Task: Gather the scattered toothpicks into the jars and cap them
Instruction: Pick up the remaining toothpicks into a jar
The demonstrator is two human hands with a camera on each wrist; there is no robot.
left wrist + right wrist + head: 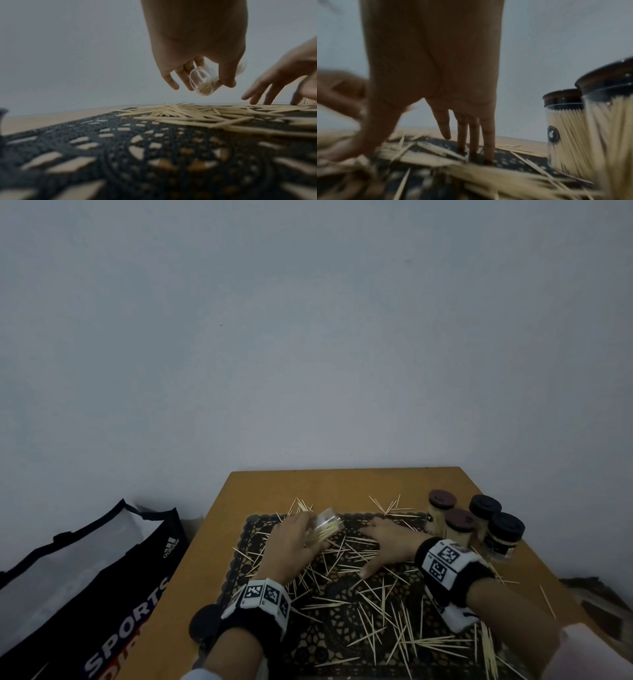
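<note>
A black sports bag [92, 587] is seen at far left beside the wooden table [212, 546]; a loose black lid [205, 622] lies at the table's near-left edge. A dark lace-pattern mat [342, 625] is spread on the table, and scattered toothpicks [376, 604] are strewn across it and past its far and right edges. The left hand [291, 546] is raised over the mat's far-left part, with thumb and fingers curled round a clear open jar [327, 527] that is held tilted and partly filled with toothpicks; in the left wrist view the jar's clear base [201, 82] is seen above the pile. To the right, the right hand [387, 546] is laid flat, fingers straight and spread, nothing gripped; fingertips [488, 158] are pressed onto mat and toothpicks. At far right, four capped jars [476, 525] full of toothpicks are stood together, two brown-lidded, two black-lidded.
</note>
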